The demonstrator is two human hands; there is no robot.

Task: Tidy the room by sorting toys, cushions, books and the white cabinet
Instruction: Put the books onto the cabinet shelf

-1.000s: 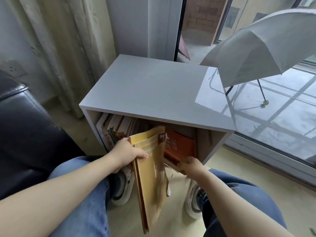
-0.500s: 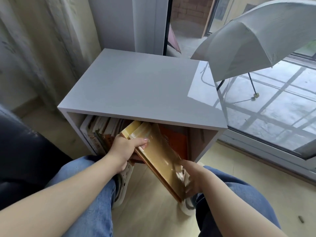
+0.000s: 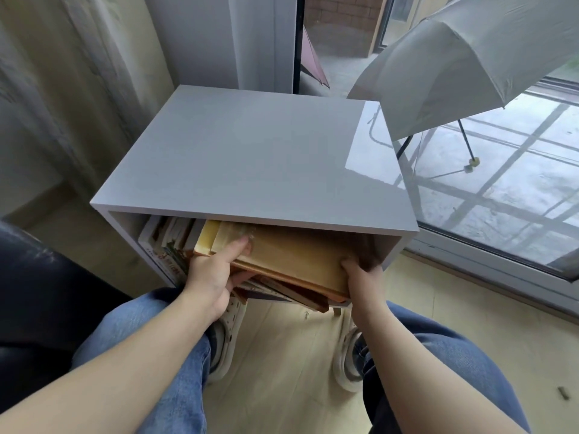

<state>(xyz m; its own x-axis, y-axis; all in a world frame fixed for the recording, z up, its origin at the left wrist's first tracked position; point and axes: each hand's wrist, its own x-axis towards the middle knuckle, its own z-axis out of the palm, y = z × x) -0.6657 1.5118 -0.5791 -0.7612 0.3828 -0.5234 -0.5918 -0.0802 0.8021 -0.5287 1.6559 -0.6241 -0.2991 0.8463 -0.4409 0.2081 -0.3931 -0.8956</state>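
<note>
here, a person sits facing a low white cabinet [image 3: 250, 158] that stands on the pale floor [image 3: 282, 380] between a cream curtain [image 3: 78, 89] on the left and a glass door [image 3: 517, 198] on the right. the cabinet's open front faces the person and its glossy top is bare.

a yellow-brown book [image 3: 291, 255] lies nearly flat in the mouth of the opening, its far part under the cabinet's top and its near edge sticking out. it rests on a few slanting books [image 3: 288, 292] whose corners poke out below it. at the left end of the opening a row of upright books [image 3: 166, 242] leans against the side wall.

the left hand [image 3: 210, 277] grips the left end of the yellow-brown book: the thumb [image 3: 238, 249] lies pressed along the top cover and the fingers [image 3: 244, 277] are curled underneath, so the book is pinched between them. the right hand [image 3: 363, 277] holds the near right corner, fingers curled round the edge; their tips are lost in the shadow inside the cabinet.

blue jeans [image 3: 150, 339] cover both knees, and pale shoes [image 3: 230, 333] rest on the floor just in front of the cabinet. a dark seat [image 3: 40, 292] fills the near left. beyond the glass, an open grey umbrella [image 3: 454, 64] sits on wet tiles, with a pink one [image 3: 311, 62] farther back.
</note>
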